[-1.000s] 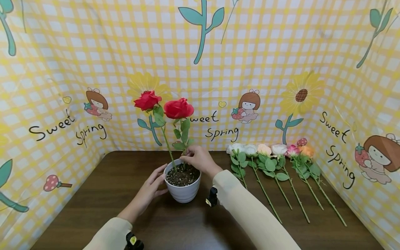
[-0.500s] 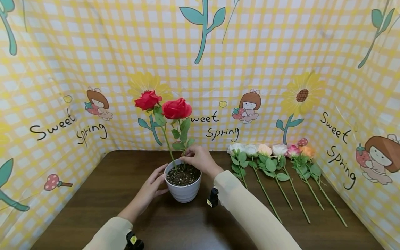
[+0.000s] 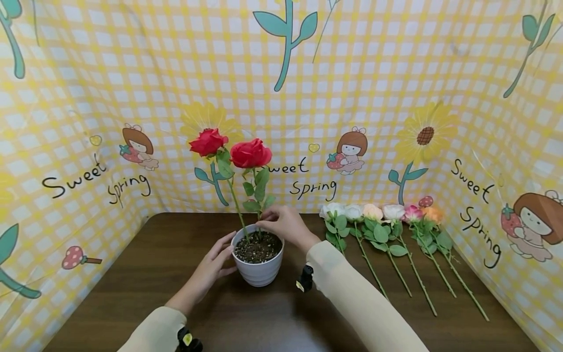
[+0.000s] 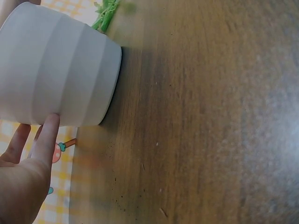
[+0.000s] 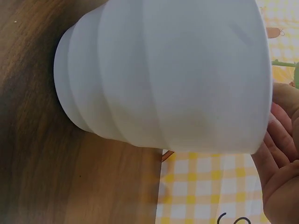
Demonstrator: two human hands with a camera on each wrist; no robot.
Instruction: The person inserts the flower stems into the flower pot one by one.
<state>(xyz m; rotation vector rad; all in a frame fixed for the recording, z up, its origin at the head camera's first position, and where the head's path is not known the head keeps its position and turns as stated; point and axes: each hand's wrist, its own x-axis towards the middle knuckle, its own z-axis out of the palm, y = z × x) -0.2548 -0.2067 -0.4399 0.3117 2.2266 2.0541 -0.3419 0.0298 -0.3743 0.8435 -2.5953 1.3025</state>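
Observation:
Two red roses stand upright in the soil of a white ribbed pot (image 3: 258,274). My right hand (image 3: 287,226) is over the pot's back right rim, its thumb and fingers pinching the lower stem of the right red rose (image 3: 251,153). The left red rose (image 3: 208,142) leans slightly left, with neither hand on it. My left hand (image 3: 212,264) rests its extended fingers against the pot's left side. In the left wrist view, a straight finger (image 4: 49,133) touches the pot wall. The right wrist view shows the fingers by the rim, but the pinched stem is hidden there.
Several loose roses lie in a row on the right of the brown table (image 3: 132,274), among them a white rose (image 3: 333,211) and an orange rose (image 3: 432,215). A yellow checked cloth (image 3: 378,73) encloses the table's back and sides.
The right red rose tilted slightly left, then shifted a little back right. My right hand and forearm have moved slightly right. The left hand has stayed on the pot.

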